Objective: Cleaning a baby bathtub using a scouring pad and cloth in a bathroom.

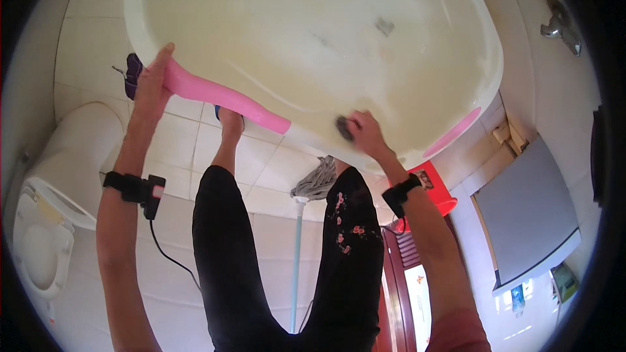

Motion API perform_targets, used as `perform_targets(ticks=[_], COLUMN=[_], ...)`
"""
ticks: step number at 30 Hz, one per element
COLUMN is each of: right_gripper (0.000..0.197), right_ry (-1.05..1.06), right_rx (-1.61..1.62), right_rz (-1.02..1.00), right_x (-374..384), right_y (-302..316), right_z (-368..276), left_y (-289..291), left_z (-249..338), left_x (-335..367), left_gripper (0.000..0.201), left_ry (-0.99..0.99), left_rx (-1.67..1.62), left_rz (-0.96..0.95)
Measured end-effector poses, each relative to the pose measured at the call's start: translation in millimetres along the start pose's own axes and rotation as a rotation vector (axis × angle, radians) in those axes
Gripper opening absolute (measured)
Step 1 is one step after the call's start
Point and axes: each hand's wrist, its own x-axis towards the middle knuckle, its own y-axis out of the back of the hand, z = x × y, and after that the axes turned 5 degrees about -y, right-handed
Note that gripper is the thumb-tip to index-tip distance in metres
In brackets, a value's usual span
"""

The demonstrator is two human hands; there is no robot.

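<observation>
The biggest thing is a white bathtub. It fills the far middle, and its right side bends round toward near. Its far end goes out of sight, so I cannot tell which way it is longest. Its near edge slants from far on the left to near on the right, and its wide inside spreads out far past both hands. Near, on the left, is a white toilet. In the near middle is a mop, with its grey strings far and its pale blue stick coming near. A red bucket sits right of the mop. A long pink strip covers part of the tub's near edge and slants the same way. The left hand lies on the left end of this strip, pointing far; I cannot tell how wide its fingers are. The right hand is curled up small and holds a dark scrubber. The scrubber is at the tub's near edge, just right of the pink strip. Its long way leans from far left to near right. A small grey thing, too blurry to name, shows far inside the tub.
</observation>
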Motion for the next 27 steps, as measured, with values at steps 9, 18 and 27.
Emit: perform_targets(ticks=[9, 18, 27], right_gripper=[0.016, 0.025, 0.024], right_ry=[0.233, -0.257, 0.091], right_rx=[0.309, -0.321, 0.275], right_rz=[0.014, -0.302, 0.033], right_x=[142.8, 32.2, 148.0], right_y=[-65.3, -9.0, -84.6], right_z=[-217.1, -39.8, -272.2], left_y=[-24.1, -5.9, 4.0], left_z=[8.5, -45.6, -44.0], left_x=[-16.8, -40.5, -31.4], left_gripper=[0.028, 0.031, 0.045], left_ry=[0.0, 0.047, 0.024], left_rx=[-0.071, -0.129, -0.091], left_rz=[-0.039, 0.094, -0.086])
